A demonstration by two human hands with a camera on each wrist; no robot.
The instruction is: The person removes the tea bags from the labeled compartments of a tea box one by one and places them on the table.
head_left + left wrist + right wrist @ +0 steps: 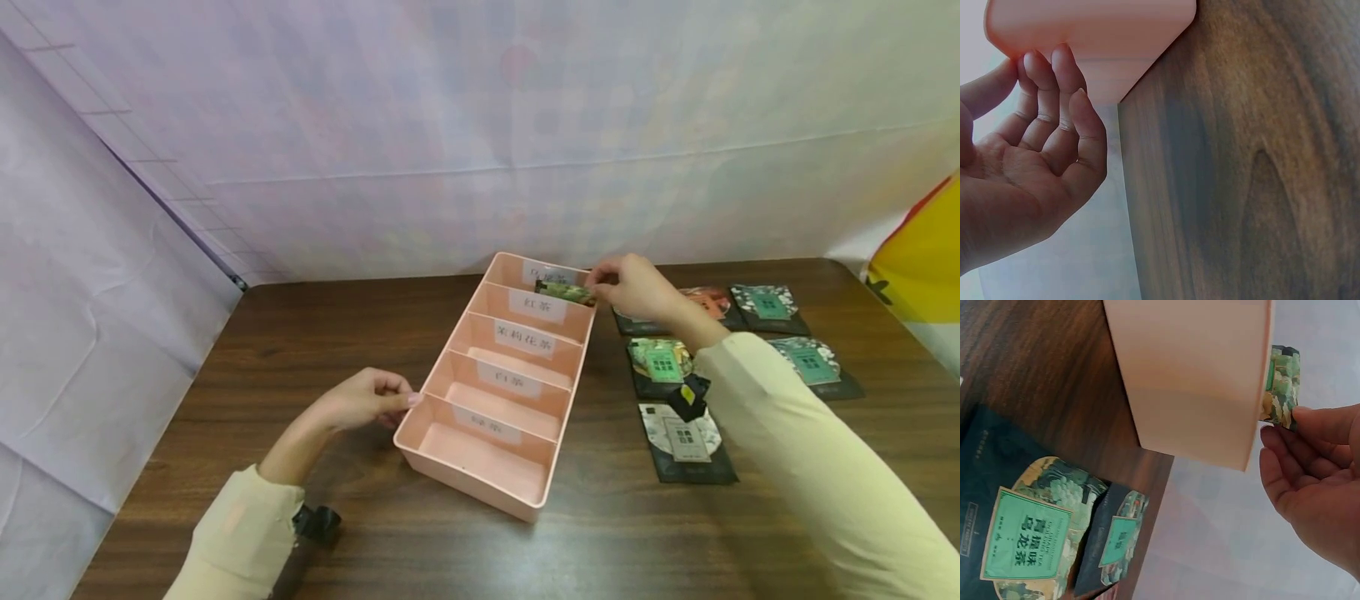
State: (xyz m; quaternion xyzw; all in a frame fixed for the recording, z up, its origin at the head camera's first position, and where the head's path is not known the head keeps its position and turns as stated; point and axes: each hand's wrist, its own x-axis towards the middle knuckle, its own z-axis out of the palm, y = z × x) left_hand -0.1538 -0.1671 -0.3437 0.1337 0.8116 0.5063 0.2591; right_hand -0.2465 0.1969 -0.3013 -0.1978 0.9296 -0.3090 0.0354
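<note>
A pink divided storage box (468,482) lies lengthwise on the table, its compartments marked with white Chinese labels. My left hand (363,402) pinches its left rim near the front corner between thumb and fingers; the left wrist view shows the fingertips against the box wall (1116,37). At the far end, my right hand (633,287) holds a green patterned tea packet (566,292) by its right corner. The packet's lower part is hidden inside the rear compartment. In the right wrist view, its top (1284,384) sticks out above the rim, between thumb and fingers.
Several dark tea packets lie right of the box, including a green-labelled one (662,367), a white-topped one (687,442) and a red one (711,302). My right forearm passes over them. A pale cloth (450,167) hangs behind the wooden table (315,325).
</note>
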